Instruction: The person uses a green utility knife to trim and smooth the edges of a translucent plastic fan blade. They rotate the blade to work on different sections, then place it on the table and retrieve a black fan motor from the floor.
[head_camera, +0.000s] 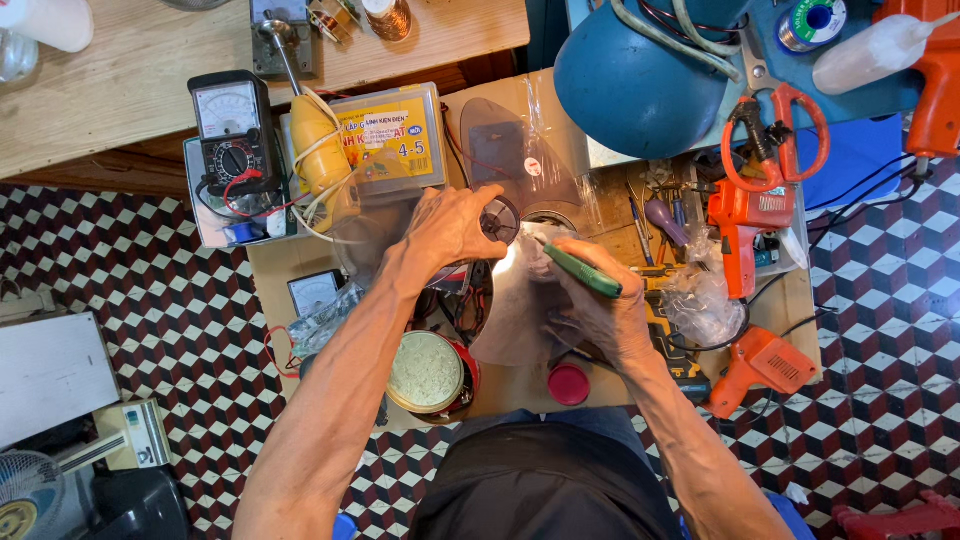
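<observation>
Both forearms reach out from my lap over a small cluttered tabletop (270, 270) above a checkered floor (170, 250). My left hand (447, 228) curls its fingers (478, 200) around a small dark round part (499, 219), pinching it at its rim near the middle of the tabletop. My right hand (598, 312) is wrapped around a green-handled screwdriver (583, 272), fingers pressed together on the handle, its tip pointing toward the round part, just beside it. Under both hands lies a crumpled clear plastic sheet (520, 320). Near my left forearm sits a round tin (427, 373), with a red cap (568, 384) by my right wrist. Beyond my left hand stand a black analog meter (232, 130) and a clear plastic box (395, 135). To my right lie two orange hand tools (745, 225) and red-handled scissors (790, 125).
</observation>
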